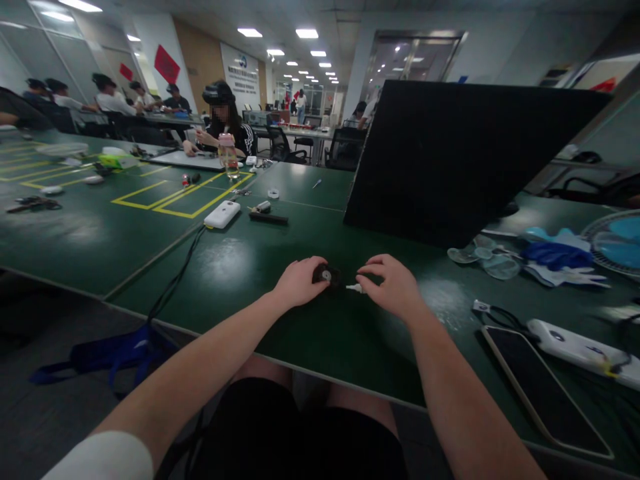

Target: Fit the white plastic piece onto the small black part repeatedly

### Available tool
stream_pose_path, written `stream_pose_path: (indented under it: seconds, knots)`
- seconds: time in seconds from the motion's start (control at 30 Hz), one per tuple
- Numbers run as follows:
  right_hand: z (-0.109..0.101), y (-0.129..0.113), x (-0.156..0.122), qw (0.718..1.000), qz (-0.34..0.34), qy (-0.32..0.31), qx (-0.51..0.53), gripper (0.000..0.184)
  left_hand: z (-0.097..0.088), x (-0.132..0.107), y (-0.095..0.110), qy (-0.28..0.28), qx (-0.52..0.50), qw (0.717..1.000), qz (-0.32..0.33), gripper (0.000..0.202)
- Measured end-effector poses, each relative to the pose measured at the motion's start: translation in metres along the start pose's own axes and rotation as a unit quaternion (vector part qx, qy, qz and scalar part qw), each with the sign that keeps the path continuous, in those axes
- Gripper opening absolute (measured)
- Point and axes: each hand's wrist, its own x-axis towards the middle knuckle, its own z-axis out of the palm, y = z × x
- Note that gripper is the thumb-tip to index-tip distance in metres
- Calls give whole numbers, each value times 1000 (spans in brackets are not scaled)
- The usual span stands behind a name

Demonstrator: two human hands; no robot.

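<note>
Tabletop [320, 333]: runs dark green across the view, marked at left with yellow tape [180, 215].
Blue strap bundle [135, 343]: shows below the near edge, at left.
White board [175, 158]: lies at the far side, in front of a seated co-worker [240, 137] wearing a dark headset.
White power bank [223, 215]: rests left of centre, with a black cable [175, 283] running from it over the near edge.
Pink-lidded bottle [229, 159]: stands upright beyond, near the co-worker.
Black bar [270, 218]: lies just right of the power bank.
Tape roll [273, 193]: lies behind the bar.
Left hand [303, 281]: grips the black round part, thumb in front and fingers over the top.
Black round part [326, 275]: sits at the middle, low over the tabletop, with a pale centre turned toward the view.
White slender piece [354, 287]: points left toward the round part, near but apart.
Right hand [390, 287]: holds the slender piece by its right end, with fingers curled.
Black panel [465, 160]: stands tilted behind the right hand.
Clear fan blades [484, 253]: lie beside blue-and-white gloves [563, 257].
Smartphone [545, 390]: lies dark-screened at near right, beside a second power bank [575, 343].
Blue fan [617, 241]: shows partly at the right edge.
</note>
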Motion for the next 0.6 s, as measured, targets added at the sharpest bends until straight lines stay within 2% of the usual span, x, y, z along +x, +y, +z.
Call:
stream_pose_path:
  seconds: [0.17,0.27,0.37,0.47,0.6]
  knots:
    - [7,-3,0,993,13,-108,-46,33,0,1,-3,10,3,1000,-14,42]
    - [17,-7,1,990,9,-127,-60,25,1,1,-4,11,-8,1000,-14,43]
    - [21,-6,3,994,16,-93,-57,20,3,2,-5,7,-7,1000,-13,44]
    - [21,-6,3,999,41,-13,-30,19,3,2,-5,1,7,1000,-17,46]
    - [20,-11,2,993,71,34,90,22,2,1,-2,-9,17,1000,-19,45]
